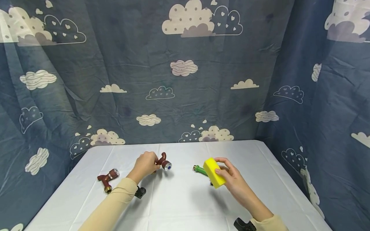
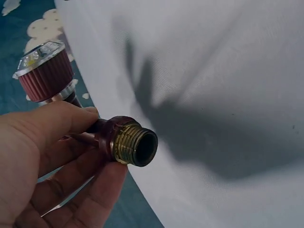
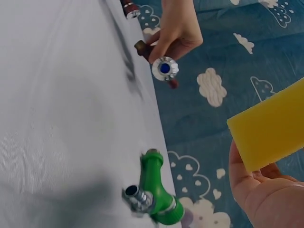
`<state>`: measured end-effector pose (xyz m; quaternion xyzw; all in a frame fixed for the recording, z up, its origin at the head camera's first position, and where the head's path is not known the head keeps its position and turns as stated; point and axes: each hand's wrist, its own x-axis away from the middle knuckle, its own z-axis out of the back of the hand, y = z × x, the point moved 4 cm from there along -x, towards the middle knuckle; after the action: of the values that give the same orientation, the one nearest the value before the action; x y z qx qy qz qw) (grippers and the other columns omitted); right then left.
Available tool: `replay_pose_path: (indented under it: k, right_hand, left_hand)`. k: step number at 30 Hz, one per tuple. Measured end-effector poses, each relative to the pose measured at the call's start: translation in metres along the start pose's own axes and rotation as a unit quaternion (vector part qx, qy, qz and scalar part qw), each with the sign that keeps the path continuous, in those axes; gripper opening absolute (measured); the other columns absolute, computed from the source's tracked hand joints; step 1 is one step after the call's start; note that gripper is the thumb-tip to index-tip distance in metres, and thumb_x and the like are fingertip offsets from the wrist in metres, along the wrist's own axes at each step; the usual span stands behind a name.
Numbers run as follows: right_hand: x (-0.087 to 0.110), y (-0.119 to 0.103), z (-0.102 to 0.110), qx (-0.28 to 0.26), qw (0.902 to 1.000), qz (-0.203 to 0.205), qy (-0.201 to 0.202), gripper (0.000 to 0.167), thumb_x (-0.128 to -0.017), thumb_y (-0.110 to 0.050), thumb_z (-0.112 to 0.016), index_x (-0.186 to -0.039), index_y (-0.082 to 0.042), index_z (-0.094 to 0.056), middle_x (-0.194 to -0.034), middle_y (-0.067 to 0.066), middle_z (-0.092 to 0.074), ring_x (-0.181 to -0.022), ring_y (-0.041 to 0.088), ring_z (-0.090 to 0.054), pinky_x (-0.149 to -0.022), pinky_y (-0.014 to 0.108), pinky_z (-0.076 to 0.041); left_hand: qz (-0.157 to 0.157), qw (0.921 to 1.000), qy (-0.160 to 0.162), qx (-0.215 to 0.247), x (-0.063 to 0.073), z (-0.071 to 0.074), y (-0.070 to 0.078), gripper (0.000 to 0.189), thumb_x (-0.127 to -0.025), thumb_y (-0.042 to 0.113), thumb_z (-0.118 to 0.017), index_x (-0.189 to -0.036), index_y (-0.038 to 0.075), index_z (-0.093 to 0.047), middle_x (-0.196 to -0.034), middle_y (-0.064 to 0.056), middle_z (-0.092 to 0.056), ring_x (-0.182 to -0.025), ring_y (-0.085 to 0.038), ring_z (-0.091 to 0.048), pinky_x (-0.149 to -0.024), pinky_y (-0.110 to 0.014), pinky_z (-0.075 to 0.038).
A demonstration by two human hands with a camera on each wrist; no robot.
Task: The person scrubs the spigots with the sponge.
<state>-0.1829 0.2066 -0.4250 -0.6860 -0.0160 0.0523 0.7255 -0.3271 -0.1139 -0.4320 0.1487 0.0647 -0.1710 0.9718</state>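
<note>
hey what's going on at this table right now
A person's left hand holds a dark red tap above the white table. Their right hand holds a yellow block. A green tap sits on the table, partly hidden by the block in the head view. Another red tap lies farther left.

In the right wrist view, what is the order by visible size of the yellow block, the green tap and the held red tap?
Largest: yellow block, cut by the picture edge
Next: green tap
Smallest: held red tap, partly hidden
</note>
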Motion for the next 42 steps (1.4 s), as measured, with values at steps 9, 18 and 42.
replay_pose_path:
  k: [9, 18, 42]
  right_hand:
    - [0.005, 0.001, 0.012, 0.020, 0.9997, 0.009, 0.011, 0.044, -0.110, -0.017, -0.057, -0.152, -0.010, -0.044, -0.138, 0.023, -0.056, -0.107, 0.027, -0.059, -0.083, 0.030, -0.059]
    - [0.007, 0.003, 0.016, 0.035, 0.9991, 0.024, 0.010, 0.043, -0.110, -0.017, -0.059, -0.150, -0.008, -0.046, -0.136, 0.023, -0.059, -0.105, 0.027, -0.060, -0.082, 0.031, -0.058]
    - [0.006, 0.007, 0.019, 0.053, 0.9980, 0.029, 0.019, 0.044, -0.108, -0.016, -0.061, -0.149, -0.007, -0.049, -0.141, 0.026, -0.059, -0.104, 0.023, -0.063, -0.080, 0.028, -0.059]
  left_hand:
    - [0.010, 0.9975, -0.035, -0.060, -0.010, -0.011, -0.001, 0.027, -0.082, 0.013, -0.090, -0.070, 0.014, -0.065, -0.071, -0.002, -0.064, -0.064, -0.020, -0.059, -0.057, -0.036, -0.052]
    - [0.015, 0.9938, -0.051, -0.098, -0.013, -0.017, 0.000, 0.028, -0.082, 0.014, -0.092, -0.075, 0.011, -0.064, -0.074, -0.005, -0.064, -0.067, -0.022, -0.060, -0.058, -0.038, -0.053]
    - [0.027, 0.9984, -0.042, -0.025, -0.004, -0.010, -0.018, 0.019, -0.089, 0.022, -0.089, -0.083, 0.008, -0.078, -0.079, -0.004, -0.073, -0.068, -0.019, -0.066, -0.062, -0.037, -0.059]
